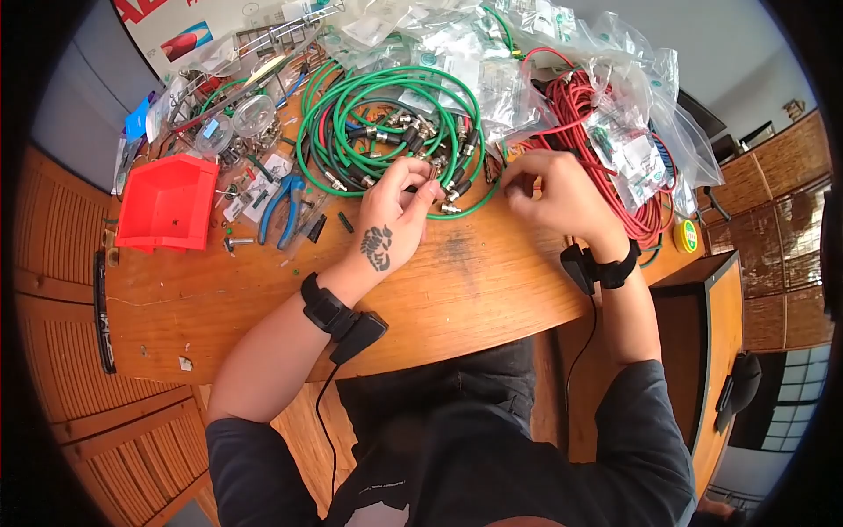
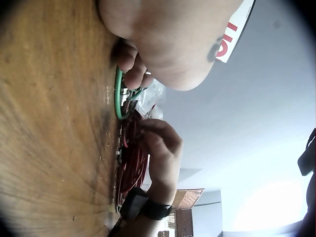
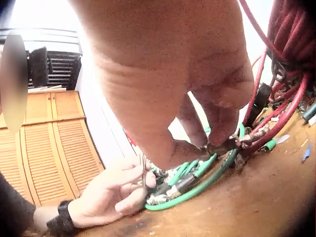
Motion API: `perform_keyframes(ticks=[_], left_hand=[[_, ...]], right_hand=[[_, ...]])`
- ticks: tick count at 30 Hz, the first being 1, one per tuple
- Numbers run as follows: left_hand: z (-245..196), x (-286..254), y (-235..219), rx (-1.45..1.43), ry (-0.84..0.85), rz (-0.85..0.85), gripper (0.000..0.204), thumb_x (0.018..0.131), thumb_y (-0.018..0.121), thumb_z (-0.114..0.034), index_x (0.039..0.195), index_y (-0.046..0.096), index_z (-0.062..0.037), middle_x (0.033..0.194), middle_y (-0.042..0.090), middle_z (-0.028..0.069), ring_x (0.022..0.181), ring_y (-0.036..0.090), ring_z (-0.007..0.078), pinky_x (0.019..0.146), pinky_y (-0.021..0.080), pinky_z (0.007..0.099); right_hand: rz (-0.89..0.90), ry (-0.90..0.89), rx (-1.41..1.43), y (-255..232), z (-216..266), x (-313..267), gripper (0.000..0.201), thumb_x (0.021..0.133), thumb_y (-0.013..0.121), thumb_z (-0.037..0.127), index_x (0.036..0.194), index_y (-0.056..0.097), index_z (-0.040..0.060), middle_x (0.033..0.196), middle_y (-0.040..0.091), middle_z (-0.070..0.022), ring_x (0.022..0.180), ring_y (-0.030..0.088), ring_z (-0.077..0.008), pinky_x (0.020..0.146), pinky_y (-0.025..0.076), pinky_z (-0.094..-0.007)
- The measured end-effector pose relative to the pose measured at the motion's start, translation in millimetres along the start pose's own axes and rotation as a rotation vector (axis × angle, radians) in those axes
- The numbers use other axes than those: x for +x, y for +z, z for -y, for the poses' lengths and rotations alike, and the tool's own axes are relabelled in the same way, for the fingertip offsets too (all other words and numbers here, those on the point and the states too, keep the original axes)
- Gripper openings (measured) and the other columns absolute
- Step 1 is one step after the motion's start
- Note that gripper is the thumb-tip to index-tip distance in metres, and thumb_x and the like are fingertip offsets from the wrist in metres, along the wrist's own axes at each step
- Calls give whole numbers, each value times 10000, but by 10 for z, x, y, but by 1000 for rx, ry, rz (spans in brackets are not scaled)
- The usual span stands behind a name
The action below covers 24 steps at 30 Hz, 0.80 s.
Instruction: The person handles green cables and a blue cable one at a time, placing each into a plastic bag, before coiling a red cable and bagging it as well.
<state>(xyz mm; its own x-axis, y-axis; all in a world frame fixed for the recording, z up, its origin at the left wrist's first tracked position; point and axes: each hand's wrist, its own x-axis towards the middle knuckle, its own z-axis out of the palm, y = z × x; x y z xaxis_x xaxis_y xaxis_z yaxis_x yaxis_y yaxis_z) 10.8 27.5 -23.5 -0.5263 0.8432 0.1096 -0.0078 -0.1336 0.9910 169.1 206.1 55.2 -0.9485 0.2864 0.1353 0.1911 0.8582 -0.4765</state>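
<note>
My left hand (image 1: 391,215) is at the near edge of a coil of green cables (image 1: 320,114), above the table. Between its thumb and fingers it pinches a thin metal piece (image 3: 144,170). To its right, my right hand (image 1: 562,193) is bent down at the wrist beside the bundle of red cable (image 1: 575,97). Its thumb and fingertips come together on a small dark metal piece (image 3: 212,147) low over the table; its exact kind I cannot tell. Silver cable connectors (image 1: 413,132) lie inside the green coil.
A red plastic bin (image 1: 171,204) stands at the left, with blue-handled pliers (image 1: 279,211) beside it. Clear plastic bags (image 1: 457,66) are heaped along the back. Round clear containers (image 1: 255,116) sit at the back left. A small yellow tub (image 1: 686,235) stands at the right edge.
</note>
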Motion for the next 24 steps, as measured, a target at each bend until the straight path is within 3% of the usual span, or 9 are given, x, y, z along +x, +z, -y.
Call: perform_keyframes(ticks=[2, 3, 5, 9, 11, 14, 15, 21, 24], left_hand=[[11, 4, 0, -12, -2, -4, 152, 979, 540, -67, 1110, 501, 0, 949, 670, 97, 482, 523, 74, 418, 408, 236], [4, 5, 0, 2, -10, -2, 173, 989, 534, -87, 1128, 488, 3, 966, 663, 115, 481, 504, 73, 429, 406, 225], [-10, 10, 2, 20, -19, 7, 195, 999, 529, -108, 1147, 475, 6, 982, 656, 133, 480, 486, 71, 441, 403, 214], [-31, 10, 16, -32, -34, -30, 224, 999, 531, -111, 1185, 489, 6, 997, 677, 133, 476, 500, 69, 434, 398, 206], [-28, 4, -15, -30, -46, -68, 235, 998, 532, -111, 1198, 492, 6, 1002, 683, 134, 475, 506, 68, 431, 396, 204], [-39, 8, 0, -139, -46, -122, 245, 969, 558, -49, 1195, 510, 34, 958, 701, 126, 471, 527, 76, 417, 420, 224], [-38, 2, -7, -137, -52, -140, 245, 969, 558, -49, 1195, 510, 34, 958, 701, 126, 471, 527, 76, 417, 420, 224], [-61, -14, -15, -120, -7, -158, 243, 960, 581, -60, 1179, 521, 28, 932, 700, 115, 502, 540, 64, 420, 417, 221], [-84, -22, -20, -131, -5, -151, 233, 959, 586, -63, 1166, 531, 28, 913, 699, 105, 517, 533, 51, 431, 412, 209]], right_hand=[[-10, 86, 266, -77, -7, 50, 185, 771, 622, 76, 933, 684, 11, 771, 664, -46, 706, 633, -116, 647, 492, -263], [-16, 38, 533, -42, -52, 134, 192, 784, 608, 63, 952, 679, 1, 768, 656, -8, 712, 606, -87, 643, 481, -237], [-5, 36, 813, -44, -77, 257, 156, 833, 625, 81, 963, 674, 12, 783, 648, 15, 692, 580, -67, 618, 465, -224], [-22, 137, 941, 234, -119, 505, 172, 877, 727, 192, 958, 667, 52, 834, 655, 23, 700, 565, -33, 603, 418, -175], [-77, 125, 1073, 348, -69, 468, 171, 874, 728, 129, 1009, 673, 39, 858, 668, 19, 724, 584, -40, 632, 440, -172], [-58, 81, 995, 415, -55, 356, 286, 880, 705, 43, 1161, 667, 10, 935, 693, -8, 792, 612, -59, 701, 488, -205], [-33, 159, 897, 393, -22, 308, 269, 879, 704, 36, 1145, 680, 0, 952, 700, -22, 808, 611, -59, 704, 484, -209], [-170, -50, 815, 506, -20, 305, 207, 851, 730, 36, 1056, 722, 5, 910, 688, -27, 753, 594, -62, 668, 464, -203], [-219, -111, 563, 488, -22, 301, 183, 818, 742, 19, 1001, 742, 29, 881, 670, -33, 700, 569, -63, 621, 447, -204]])
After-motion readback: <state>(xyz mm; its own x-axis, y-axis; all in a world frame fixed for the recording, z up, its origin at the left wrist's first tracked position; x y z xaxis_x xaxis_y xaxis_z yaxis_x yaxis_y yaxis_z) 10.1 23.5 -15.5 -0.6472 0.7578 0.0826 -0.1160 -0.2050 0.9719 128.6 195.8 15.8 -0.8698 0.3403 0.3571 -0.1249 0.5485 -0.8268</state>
